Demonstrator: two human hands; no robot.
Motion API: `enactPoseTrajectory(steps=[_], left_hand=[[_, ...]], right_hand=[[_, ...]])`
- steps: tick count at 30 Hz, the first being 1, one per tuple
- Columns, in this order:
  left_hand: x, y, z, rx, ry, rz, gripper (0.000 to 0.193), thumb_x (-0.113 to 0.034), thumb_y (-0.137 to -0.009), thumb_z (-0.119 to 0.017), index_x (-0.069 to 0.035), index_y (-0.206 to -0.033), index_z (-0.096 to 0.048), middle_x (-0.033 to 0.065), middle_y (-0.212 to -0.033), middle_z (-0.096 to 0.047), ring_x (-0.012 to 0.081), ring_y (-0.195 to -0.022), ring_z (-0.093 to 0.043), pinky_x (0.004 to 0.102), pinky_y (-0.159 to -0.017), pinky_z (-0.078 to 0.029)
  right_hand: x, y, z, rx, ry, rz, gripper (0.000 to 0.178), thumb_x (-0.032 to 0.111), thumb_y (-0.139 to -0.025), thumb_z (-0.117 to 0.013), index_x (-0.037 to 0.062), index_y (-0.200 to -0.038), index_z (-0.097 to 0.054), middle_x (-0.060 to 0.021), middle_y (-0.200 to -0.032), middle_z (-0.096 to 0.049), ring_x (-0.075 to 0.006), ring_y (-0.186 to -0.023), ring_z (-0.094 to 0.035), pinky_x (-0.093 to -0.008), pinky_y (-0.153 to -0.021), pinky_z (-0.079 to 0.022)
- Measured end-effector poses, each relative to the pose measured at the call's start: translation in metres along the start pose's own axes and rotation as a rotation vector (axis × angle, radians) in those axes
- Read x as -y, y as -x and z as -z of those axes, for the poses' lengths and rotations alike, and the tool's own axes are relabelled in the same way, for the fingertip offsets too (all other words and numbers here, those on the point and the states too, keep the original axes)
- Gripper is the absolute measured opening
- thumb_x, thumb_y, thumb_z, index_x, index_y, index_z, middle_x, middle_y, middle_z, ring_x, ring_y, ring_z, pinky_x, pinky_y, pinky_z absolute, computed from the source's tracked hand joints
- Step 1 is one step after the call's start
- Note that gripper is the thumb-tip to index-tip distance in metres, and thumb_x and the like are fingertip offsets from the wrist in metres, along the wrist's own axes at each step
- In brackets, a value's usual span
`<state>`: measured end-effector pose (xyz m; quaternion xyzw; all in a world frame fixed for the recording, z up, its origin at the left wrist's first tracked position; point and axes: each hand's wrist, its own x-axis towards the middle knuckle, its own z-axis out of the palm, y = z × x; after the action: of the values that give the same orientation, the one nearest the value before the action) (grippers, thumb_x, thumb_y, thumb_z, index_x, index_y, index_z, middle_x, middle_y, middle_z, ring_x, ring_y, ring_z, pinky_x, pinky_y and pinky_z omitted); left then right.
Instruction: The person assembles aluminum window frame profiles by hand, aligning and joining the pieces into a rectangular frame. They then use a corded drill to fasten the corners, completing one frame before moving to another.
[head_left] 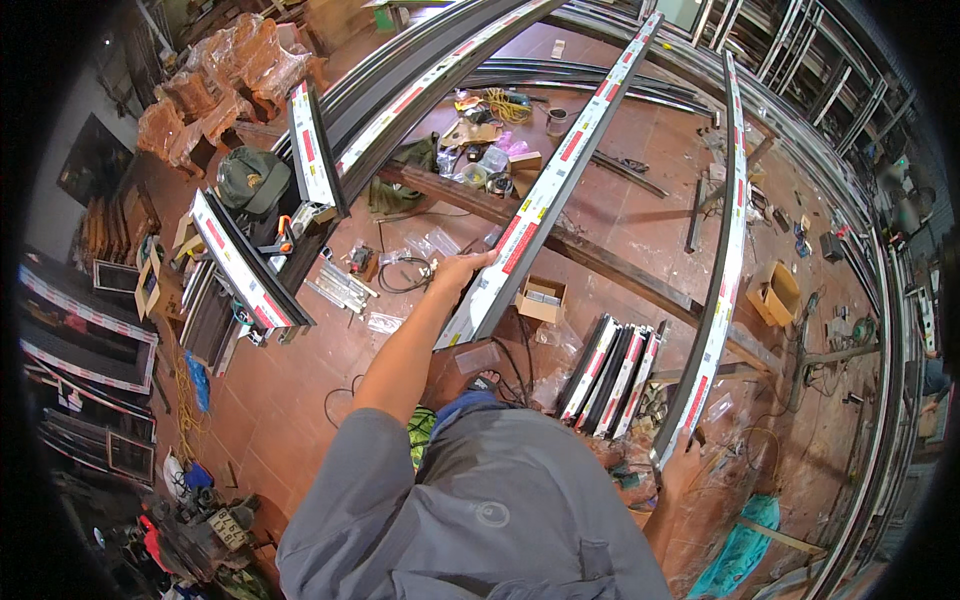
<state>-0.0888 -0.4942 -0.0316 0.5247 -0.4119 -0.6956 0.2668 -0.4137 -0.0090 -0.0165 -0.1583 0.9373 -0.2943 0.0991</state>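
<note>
Two long dark metal profiles with white and red protective film stretch away from me across a crossbeam. My left hand (466, 271) is closed on the left edge of the middle profile (555, 175), a little way up from its near end; some fingers are hidden beneath it. At the near end of the right-hand profile (722, 280), my right hand (683, 466) is closed around the tip, its fingers partly hidden. Below and between the two profiles, several short film-covered profile pieces (612, 378) lie side by side, close to a small open cardboard box (541, 297).
A brown beam (640, 277) runs crosswise under the profiles. To the left, cut profiles (240, 262) and a green cap (252, 180) rest on a stack. Cables, plastic bags and tools litter the tiled floor (280, 420). Another open cardboard box (780, 295) stands at right.
</note>
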Motion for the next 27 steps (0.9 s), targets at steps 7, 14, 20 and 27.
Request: enactPoseTrajectory(steps=[7, 14, 20, 27], left_hand=[[0.005, -0.006, 0.013, 0.068, -0.084, -0.046, 0.049, -0.04, -0.093, -0.08, 0.004, -0.114, -0.077, 0.011, -0.102, -0.078, 0.017, -0.086, -0.071, 0.0307, -0.078, -0.054], [0.069, 0.055, 0.056, 0.019, -0.432, -0.265, 0.057, -0.042, -0.1, -0.069, 0.006, -0.13, -0.068, 0.0137, -0.113, -0.074, 0.0208, -0.102, -0.069, 0.0349, -0.092, -0.052], [0.047, 0.074, 0.083, -0.039, -0.541, 0.017, 0.066, -0.053, -0.101, -0.063, 0.008, -0.125, -0.068, 0.0182, -0.109, -0.073, 0.0243, -0.098, -0.069, 0.0386, -0.09, -0.052], [0.053, 0.117, 0.082, -0.068, -0.52, -0.053, 0.059, -0.055, -0.1, -0.063, 0.004, -0.109, -0.071, 0.0129, -0.085, -0.069, 0.0235, -0.068, -0.067, 0.0372, -0.045, -0.055]], right_hand=[[0.002, 0.005, -0.004, -0.008, 0.062, -0.051, 0.067, 0.059, -0.105, -0.053, -0.004, -0.117, -0.073, -0.0319, -0.112, -0.072, -0.0493, -0.106, -0.067, -0.053, -0.092, -0.05], [0.032, 0.005, 0.005, -0.002, 0.213, -0.179, 0.068, 0.064, -0.104, -0.051, 0.0003, -0.113, -0.073, -0.034, -0.11, -0.071, -0.0514, -0.106, -0.068, -0.0538, -0.09, -0.052], [0.01, 0.007, 0.006, 0.033, -0.121, -0.064, 0.07, 0.06, -0.107, -0.05, -0.008, -0.106, -0.068, -0.0284, -0.101, -0.071, -0.0393, -0.095, -0.068, -0.048, -0.086, -0.051], [0.001, 0.021, 0.011, 0.107, -0.184, -0.158, 0.07, 0.059, -0.106, -0.051, -0.0081, -0.113, -0.071, -0.019, -0.09, -0.073, -0.0265, -0.077, -0.069, -0.0426, -0.075, -0.055]])
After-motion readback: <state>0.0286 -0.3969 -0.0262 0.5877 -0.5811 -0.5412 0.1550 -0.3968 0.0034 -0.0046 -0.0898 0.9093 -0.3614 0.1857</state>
